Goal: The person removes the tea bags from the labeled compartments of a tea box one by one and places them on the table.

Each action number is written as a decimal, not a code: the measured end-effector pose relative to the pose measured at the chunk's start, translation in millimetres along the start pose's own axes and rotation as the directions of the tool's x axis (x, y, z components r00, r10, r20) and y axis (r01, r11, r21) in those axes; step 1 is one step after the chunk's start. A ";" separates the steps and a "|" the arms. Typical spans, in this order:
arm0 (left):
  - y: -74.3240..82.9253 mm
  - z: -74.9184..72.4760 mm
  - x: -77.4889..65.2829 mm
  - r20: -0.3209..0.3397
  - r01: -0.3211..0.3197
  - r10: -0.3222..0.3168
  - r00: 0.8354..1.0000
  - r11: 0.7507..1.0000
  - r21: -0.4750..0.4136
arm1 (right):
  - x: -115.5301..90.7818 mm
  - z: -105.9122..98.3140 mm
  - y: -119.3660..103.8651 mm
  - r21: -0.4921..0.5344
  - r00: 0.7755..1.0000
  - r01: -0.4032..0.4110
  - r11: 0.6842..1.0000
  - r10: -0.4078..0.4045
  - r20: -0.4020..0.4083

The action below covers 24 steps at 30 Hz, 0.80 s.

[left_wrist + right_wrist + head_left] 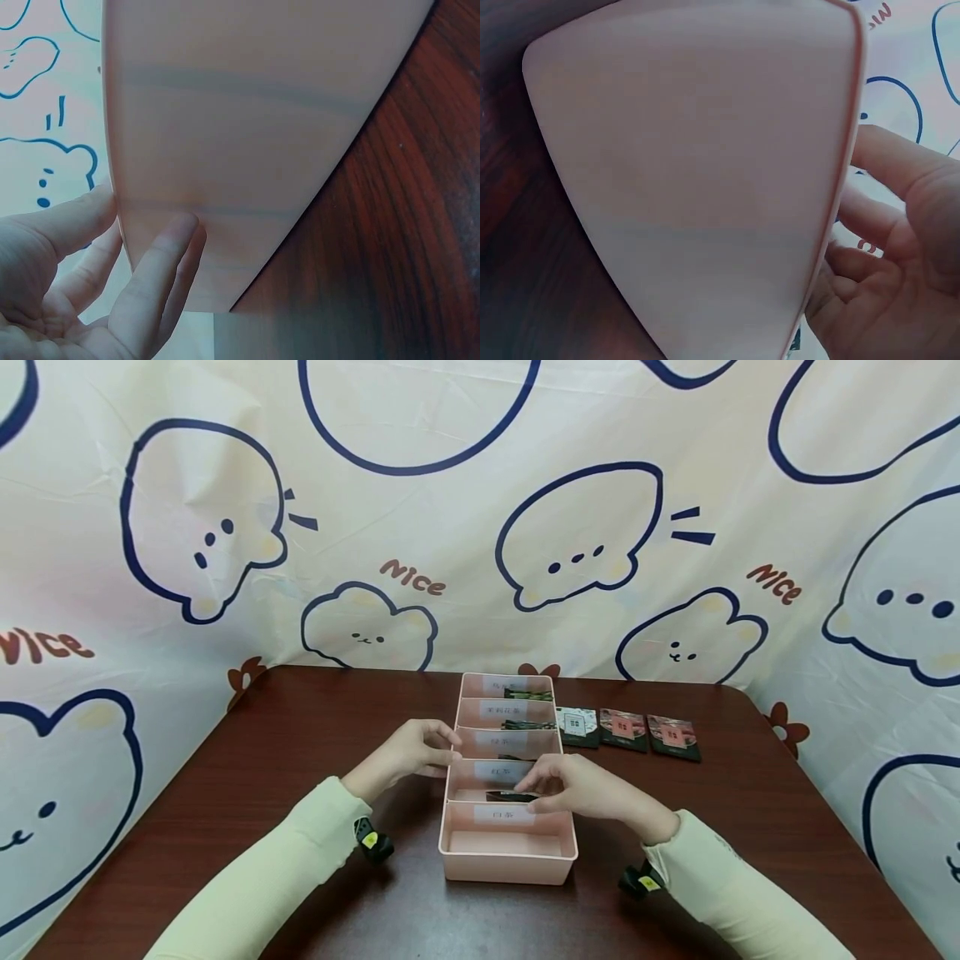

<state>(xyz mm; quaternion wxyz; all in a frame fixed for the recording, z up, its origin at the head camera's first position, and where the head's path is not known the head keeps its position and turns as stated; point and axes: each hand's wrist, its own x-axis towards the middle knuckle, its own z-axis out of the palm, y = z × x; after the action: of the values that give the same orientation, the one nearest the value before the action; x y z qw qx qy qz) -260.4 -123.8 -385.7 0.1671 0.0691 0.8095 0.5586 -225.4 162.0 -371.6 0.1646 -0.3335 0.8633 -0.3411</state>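
Observation:
A long pink storage box (510,867) with several labelled compartments stands mid-table. The left hand (411,750) grips its left rim; in the left wrist view, two fingertips (180,225) press the outer wall and other digits reach the rim. Over the right wall, the right hand (577,787) reaches into the fourth compartment from the back. Its thumb and index finger pinch the end of a dark tea sachet (504,796) standing there. In the right wrist view, the box wall (697,165) hides those fingertips. The nearest compartment holds only its label (502,814).
More sachets (527,725) stand in the farther compartments. Right of the box lie a green-and-white sachet (577,727) and two red-and-black sachets (622,729), side by side. A patterned cloth (465,527) hangs behind the brown table (300,735).

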 end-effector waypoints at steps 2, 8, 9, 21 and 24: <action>-0.5 -0.1 0.6 -0.002 0.005 -0.005 1.000 1.000 0.001 | 0.8 0.2 -1.4 -0.052 0.999 0.015 0.999 -0.014 0.029; -0.6 0.2 1.5 -0.011 0.016 -0.016 1.000 1.000 0.013 | 2.7 2.5 -4.6 -0.115 0.997 0.006 0.993 0.003 0.078; -0.5 0.2 1.5 -0.010 0.015 -0.015 1.000 1.000 0.015 | 2.8 2.7 -4.8 -0.117 0.997 0.002 0.993 0.007 0.077; -1.8 -0.8 1.0 0.005 0.010 -0.010 1.000 1.000 0.006 | 1.1 3.4 -6.8 -0.065 0.999 0.008 0.998 -0.006 0.038; -1.3 -0.8 0.4 0.003 0.015 -0.015 1.000 1.000 0.003 | 1.3 3.0 -7.0 -0.025 1.000 0.002 1.000 -0.002 0.011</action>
<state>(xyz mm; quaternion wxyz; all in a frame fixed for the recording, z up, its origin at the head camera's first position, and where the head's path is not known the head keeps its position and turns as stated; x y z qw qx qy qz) -261.0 -124.8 -386.8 0.1723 0.0641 0.8104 0.5562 -221.6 155.9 -368.9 0.1647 -0.3383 0.8662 -0.3288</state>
